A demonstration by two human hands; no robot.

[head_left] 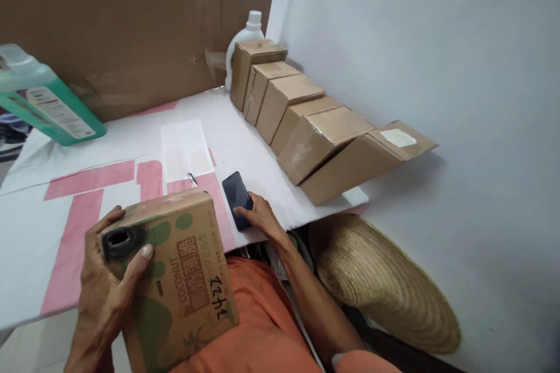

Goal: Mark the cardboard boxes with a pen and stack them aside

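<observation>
In my left hand (107, 280) is a brown cardboard box (175, 285), tilted against my lap and the table edge. It carries green shapes, the word COCONUT, a handwritten number and a dark-rimmed hole near its upper left corner. My left thumb presses the printed face while the other fingers wrap around the side. My right hand (260, 215) grips the lower right edge of a dark smartphone (237, 193), its thumb over the screen. The phone is at the table's front edge. Close to the box's top edge lies a pen (192, 179) by a white paper sheet (186, 150).
Several cardboard boxes (291, 90) stand in a row along the right wall, a white bottle (245, 38) behind them. A jug of green liquid (52, 102) leans at the left. A woven straw hat (385, 280) is below the table (26, 245) at right.
</observation>
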